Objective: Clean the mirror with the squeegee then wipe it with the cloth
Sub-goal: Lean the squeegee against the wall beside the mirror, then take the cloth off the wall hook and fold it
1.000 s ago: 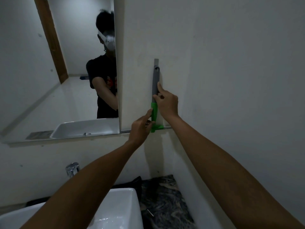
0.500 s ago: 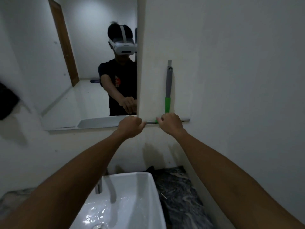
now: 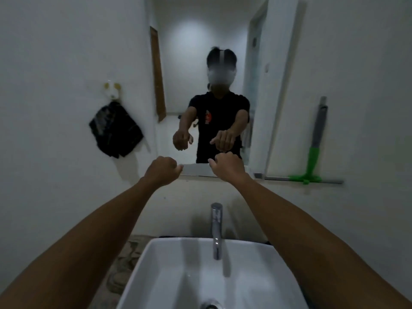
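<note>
The mirror (image 3: 178, 63) hangs on the wall above the sink and reflects me with both arms stretched out. The squeegee (image 3: 315, 150), grey handle with a green neck, hangs upright on the wall to the mirror's right, its blade (image 3: 305, 179) level along the bottom. A dark cloth (image 3: 116, 130) hangs from a hook on the wall to the left of the mirror. My left hand (image 3: 163, 171) is curled into a fist at the mirror's lower edge and holds nothing. My right hand (image 3: 227, 167), fingers curled, is also empty beside it.
A white basin (image 3: 156, 275) sits directly below with a chrome tap (image 3: 216, 228) at its back. A dark marbled counter (image 3: 124, 253) shows at the basin's left. The wall hook (image 3: 112, 90) holds the cloth.
Both hands let go of the squeegee, which stays hung on the wall, and moved left to the mirror's lower edge. My view swung left, so it now faces the mirror and sink.
</note>
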